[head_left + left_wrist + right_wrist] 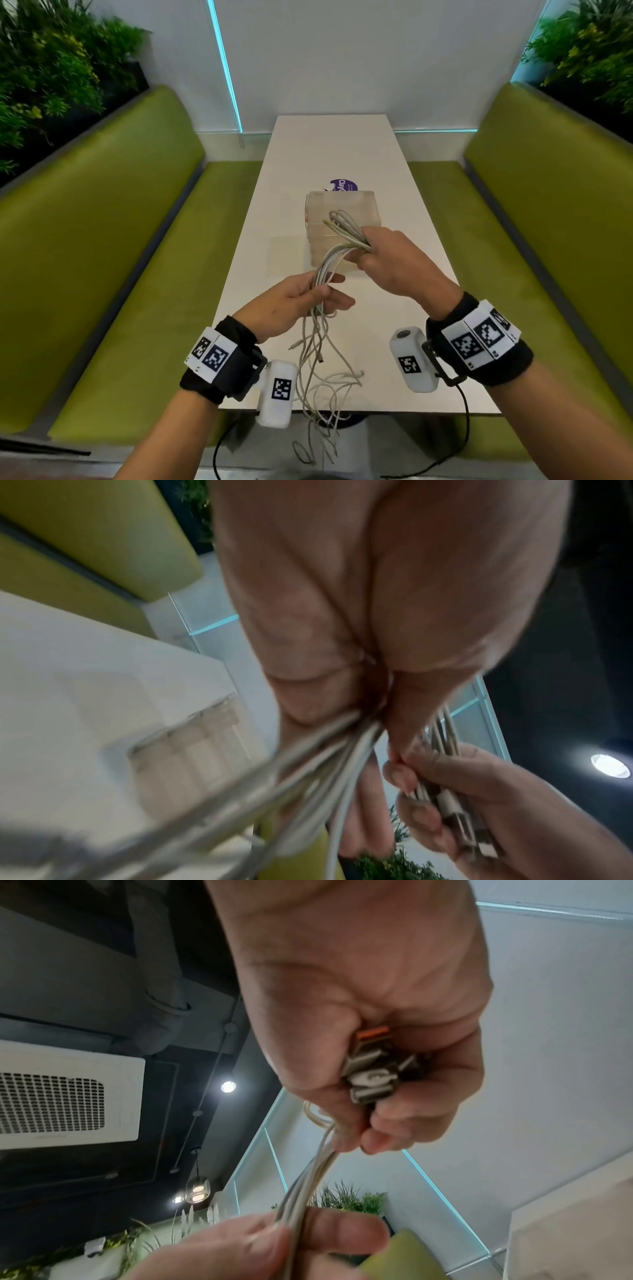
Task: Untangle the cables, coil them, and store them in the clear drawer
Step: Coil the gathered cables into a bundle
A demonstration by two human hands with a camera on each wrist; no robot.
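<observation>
A bundle of several white cables (329,270) runs between both hands above the white table (342,150). My right hand (387,263) grips the looped upper part of the bundle; in the right wrist view its fist closes round the cables' USB plugs (373,1074). My left hand (308,301) pinches the strands lower down between thumb and fingers, and the cables (308,772) pass through that pinch. Loose tangled ends (325,383) hang over the table's near edge. The clear drawer box (342,209) stands on the table just beyond my right hand.
Green bench seats (137,274) run along both sides of the narrow table. A purple round sticker (344,185) lies behind the box. Plants (51,68) fill both upper corners. The white wall (342,51) closes off the far end.
</observation>
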